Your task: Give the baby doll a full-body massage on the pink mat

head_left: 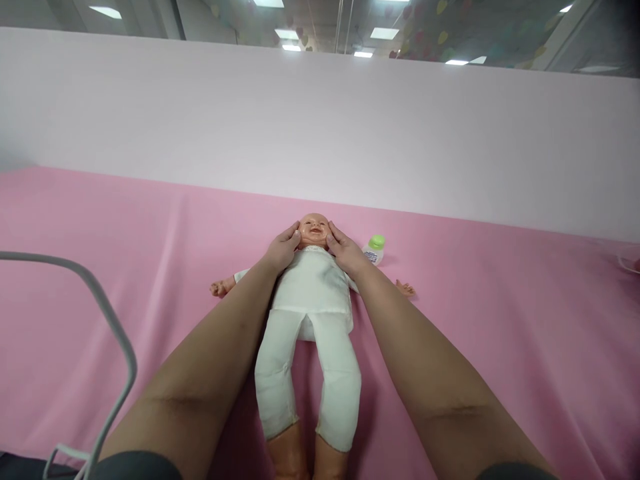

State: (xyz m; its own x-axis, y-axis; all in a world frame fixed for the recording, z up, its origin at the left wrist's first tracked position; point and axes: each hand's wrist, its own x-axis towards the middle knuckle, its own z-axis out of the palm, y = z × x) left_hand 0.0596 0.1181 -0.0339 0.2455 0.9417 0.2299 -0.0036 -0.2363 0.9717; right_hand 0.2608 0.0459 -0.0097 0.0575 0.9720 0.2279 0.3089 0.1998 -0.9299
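Observation:
A baby doll (314,280) in a white top and trousers lies on its back, with its head away from me and its arms spread out. My left hand (284,247) cups the left side of the doll's head, the thumb close to its cheek. On the other side my right hand (345,249) cups the head in the same way, so the head is held between both palms. The fingers of each hand run along the sides of the head and are partly hidden. Just beyond my right wrist stands a small clear bottle (374,250) with a green cap.
The doll lies on a pink sheet (475,287) with soft folds. Behind it rises a white panel (320,127), topped by a glass pane with ceiling lights showing. A grey cable (113,320) curves in at the lower left. Something partly seen sits at the far right edge.

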